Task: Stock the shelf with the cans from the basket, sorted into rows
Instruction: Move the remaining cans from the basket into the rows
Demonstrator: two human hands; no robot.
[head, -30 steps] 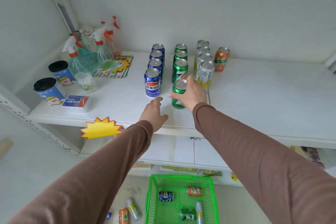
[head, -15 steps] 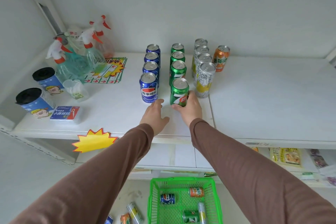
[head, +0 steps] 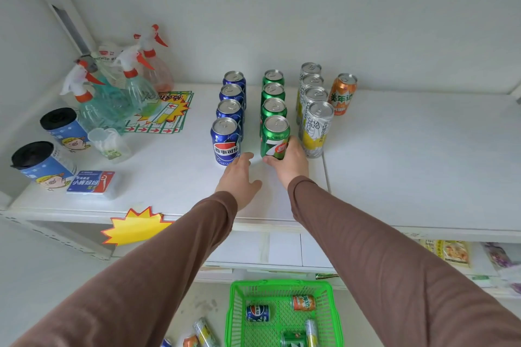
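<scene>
Change: since a second ago the right hand (head: 290, 162) has pushed the green can (head: 275, 136) back from the shelf's front zone; it now stands upright at the head of the green row (head: 273, 98), level with the front blue can (head: 225, 141). Left hand (head: 238, 177) has kept its place.
Right hand: fingers curled round the lower right side of the green can, thumb at its base.
Left hand: fingers relaxed, holding nothing, flat on the shelf (head: 408, 163); its fingertips lie just beside the front blue can, contact cannot be told.
Rows: blue row of four on the left, green row of four in the middle, tall silver-and-yellow cans (head: 315, 121) in a row of four on the right, one orange can (head: 342, 94) standing alone beside them, near the back wall.
Basket: green basket (head: 234, 313) on the floor below, holding a blue can, an orange can, a green can and a tall silver one, all lying down.
Floor: more cans lying left of the basket, partly cut off.
Shelf left end: spray bottles (head: 124, 87), two lidded cups (head: 62, 127), a small flat box (head: 91, 182).
</scene>
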